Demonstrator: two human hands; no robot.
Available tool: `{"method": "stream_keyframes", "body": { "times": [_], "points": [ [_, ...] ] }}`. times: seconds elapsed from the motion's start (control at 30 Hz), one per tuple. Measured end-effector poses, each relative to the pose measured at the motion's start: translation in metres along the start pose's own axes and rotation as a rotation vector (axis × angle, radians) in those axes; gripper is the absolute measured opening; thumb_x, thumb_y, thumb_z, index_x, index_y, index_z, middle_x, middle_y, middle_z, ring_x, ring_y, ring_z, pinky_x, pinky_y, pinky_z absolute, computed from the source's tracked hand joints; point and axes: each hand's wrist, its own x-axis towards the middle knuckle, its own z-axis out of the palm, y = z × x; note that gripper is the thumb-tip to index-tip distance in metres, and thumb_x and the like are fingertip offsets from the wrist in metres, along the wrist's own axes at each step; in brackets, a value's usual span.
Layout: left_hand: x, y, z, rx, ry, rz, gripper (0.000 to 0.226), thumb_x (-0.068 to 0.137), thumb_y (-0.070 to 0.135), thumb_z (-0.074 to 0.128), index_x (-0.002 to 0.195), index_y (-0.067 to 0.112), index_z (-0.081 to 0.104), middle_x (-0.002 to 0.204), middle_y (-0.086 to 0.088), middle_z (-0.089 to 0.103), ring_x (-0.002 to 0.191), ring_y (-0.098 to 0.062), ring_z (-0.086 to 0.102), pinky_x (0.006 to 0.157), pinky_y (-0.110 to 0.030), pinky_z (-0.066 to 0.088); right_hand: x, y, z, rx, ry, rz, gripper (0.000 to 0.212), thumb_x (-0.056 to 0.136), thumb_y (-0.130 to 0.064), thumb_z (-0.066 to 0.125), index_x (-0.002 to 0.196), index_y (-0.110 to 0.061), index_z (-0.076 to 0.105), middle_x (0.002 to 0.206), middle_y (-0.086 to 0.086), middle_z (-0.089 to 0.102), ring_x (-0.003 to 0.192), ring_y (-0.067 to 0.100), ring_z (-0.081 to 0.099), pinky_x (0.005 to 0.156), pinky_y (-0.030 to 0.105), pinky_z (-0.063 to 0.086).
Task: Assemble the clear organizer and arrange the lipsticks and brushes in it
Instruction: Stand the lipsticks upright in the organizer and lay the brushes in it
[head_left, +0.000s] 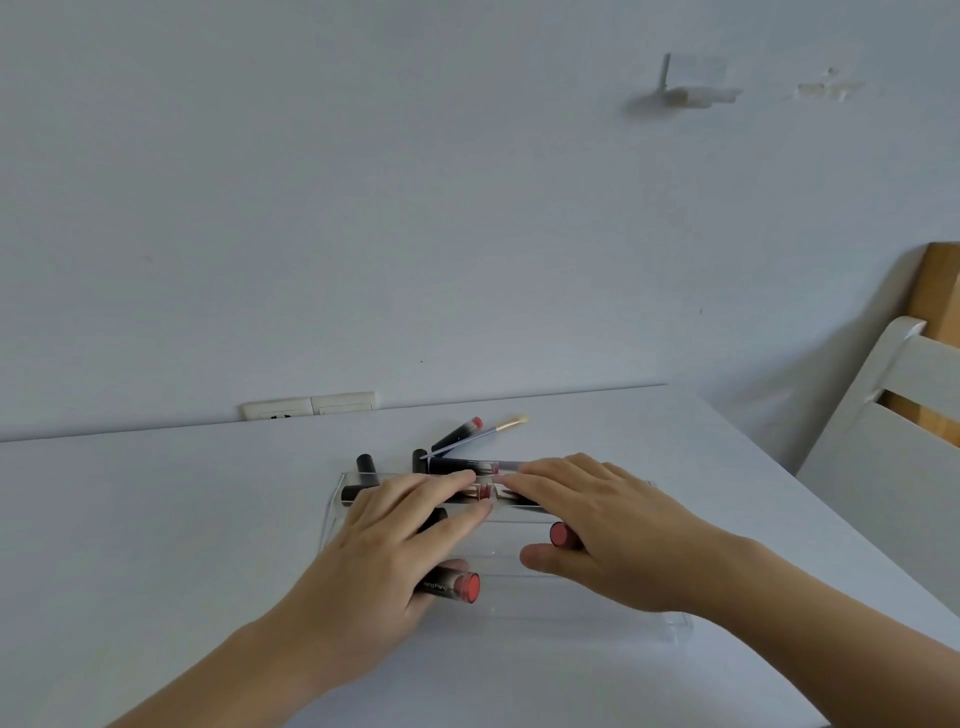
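Observation:
The clear organizer (675, 626) lies flat on the white table (156, 519), and both hands rest over it. My left hand (384, 551) has its fingers stretched forward, and its thumb pins a black lipstick with a red end (460, 586) against the palm. My right hand (608, 525) is spread the same way, with a second red-ended lipstick (560, 533) tucked between thumb and palm. The fingertips of both hands meet at a small clear piece (487, 491) inside the organizer. Behind it lie another lipstick (460, 433), a gold-tipped brush (501, 427) and black tubes (366, 462).
The table's back edge meets a white wall with a socket plate (306, 406). A white chair (893, 415) stands at the table's right edge, with a wooden board (935, 296) behind it.

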Motion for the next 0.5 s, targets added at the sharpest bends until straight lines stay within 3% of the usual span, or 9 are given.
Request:
{"method": "stream_keyframes", "body": {
  "times": [0.23,0.33,0.4,0.5],
  "points": [
    [-0.003,-0.005,0.006,0.01,0.027,-0.027,0.06,0.085,0.026,0.047,0.143,0.016,0.058,0.157,-0.005,0.043,0.14,-0.021,0.037,0.112,-0.034,0.023,0.004,0.003,0.003,0.005,-0.021,-0.005,0.072,0.09,-0.077,0.035,0.151,-0.041,0.026,0.147,-0.022,0.036,0.128,0.007,0.036,0.106,0.025,0.031],
    [-0.002,-0.008,0.005,0.001,0.062,-0.052,0.061,0.09,0.031,0.058,0.149,0.017,0.05,0.16,-0.003,0.037,0.143,-0.021,0.032,0.116,-0.033,0.017,0.003,0.005,0.005,0.017,-0.014,-0.001,0.073,0.088,-0.08,0.033,0.15,-0.043,0.025,0.146,-0.023,0.036,0.127,0.006,0.036,0.106,0.024,0.031],
    [-0.001,-0.01,0.001,0.023,-0.011,-0.147,0.072,0.095,0.049,0.05,0.159,0.026,0.027,0.167,0.004,0.018,0.149,-0.018,0.02,0.118,-0.034,0.011,0.002,0.006,0.006,0.036,-0.007,0.001,0.072,0.088,-0.08,0.032,0.149,-0.043,0.026,0.147,-0.024,0.035,0.127,0.005,0.035,0.106,0.023,0.031],
    [0.006,-0.016,-0.004,0.108,-0.144,-0.261,0.082,0.079,0.082,0.0,0.146,0.046,-0.031,0.158,0.02,-0.031,0.15,-0.007,-0.02,0.114,-0.026,-0.02,0.003,0.007,0.004,0.072,-0.002,0.003,0.07,0.089,-0.079,0.031,0.149,-0.043,0.026,0.146,-0.026,0.035,0.127,0.003,0.035,0.105,0.022,0.031]
  ]
}}
